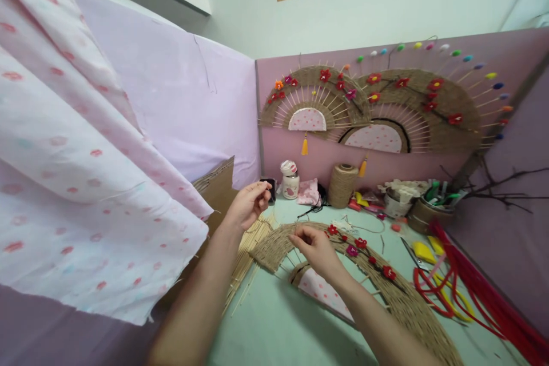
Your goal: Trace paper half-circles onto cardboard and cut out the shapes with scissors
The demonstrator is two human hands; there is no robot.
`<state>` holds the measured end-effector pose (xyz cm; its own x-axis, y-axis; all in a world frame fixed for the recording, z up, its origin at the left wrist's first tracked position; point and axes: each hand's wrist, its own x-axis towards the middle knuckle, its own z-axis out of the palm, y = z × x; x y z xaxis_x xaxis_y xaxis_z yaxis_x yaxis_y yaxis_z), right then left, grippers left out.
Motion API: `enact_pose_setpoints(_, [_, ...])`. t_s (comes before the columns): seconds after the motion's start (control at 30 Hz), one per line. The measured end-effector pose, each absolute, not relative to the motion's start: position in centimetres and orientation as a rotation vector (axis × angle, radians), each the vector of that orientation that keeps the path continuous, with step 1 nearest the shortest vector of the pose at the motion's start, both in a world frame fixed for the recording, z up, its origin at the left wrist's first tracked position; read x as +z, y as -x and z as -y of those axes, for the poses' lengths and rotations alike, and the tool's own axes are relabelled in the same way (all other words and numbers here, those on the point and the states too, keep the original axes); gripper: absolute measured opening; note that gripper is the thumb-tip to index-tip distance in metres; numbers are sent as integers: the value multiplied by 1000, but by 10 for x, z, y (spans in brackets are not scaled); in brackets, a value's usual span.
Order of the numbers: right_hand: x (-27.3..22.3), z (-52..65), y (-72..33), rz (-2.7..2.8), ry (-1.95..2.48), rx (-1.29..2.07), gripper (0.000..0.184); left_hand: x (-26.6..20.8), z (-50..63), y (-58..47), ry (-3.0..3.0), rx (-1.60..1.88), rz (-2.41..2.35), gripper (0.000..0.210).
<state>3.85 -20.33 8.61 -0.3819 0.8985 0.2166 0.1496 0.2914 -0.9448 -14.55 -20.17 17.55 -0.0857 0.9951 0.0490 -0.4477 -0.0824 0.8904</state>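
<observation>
A woven twine fan [412,303] lies on the pale green table, its arched band set with red and magenta flowers [361,243] along a dark twig. At its inner base is a half-round of white cloth with pink dots [319,287]. My left hand [252,205] is raised beyond the fan's left end, thumb and fingers pinched together; whatever they hold is too small to make out. Over the band's upper left part, my right hand [316,247] has its fingertips closed close to the weave. What lies between them cannot be told.
Thin sticks [246,257] lie left of the fan, beneath hanging dotted cloth [94,183]. Behind stand a twine spool [342,186] and a white bottle [290,180]. At right are red-handled scissors [432,293], red strands [476,291] and a pen holder [430,216]. Finished fans [317,91] hang behind.
</observation>
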Motion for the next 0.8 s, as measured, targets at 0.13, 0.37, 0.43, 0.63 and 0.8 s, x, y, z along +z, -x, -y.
enact_pose_setpoints(0.13, [87,206,-40,1731,962,1195,28,176,203,145,-858,1499,-860,26])
enact_pose_setpoints(0.37, [93,209,-42,1628,918,1274,29,169,199,138,-876,1636,-776,19])
enact_pose_setpoints(0.43, [97,213,-40,1570,903,1303,31,167,197,131,-876,1755,-725,16])
enact_pose_setpoints(0.63, [104,226,-32,1411,829,1389,32,168,195,116,-890,1984,-578,15])
enact_pose_setpoints(0.8, [110,235,-25,1363,790,1398,27,174,196,112,-915,2043,-599,14])
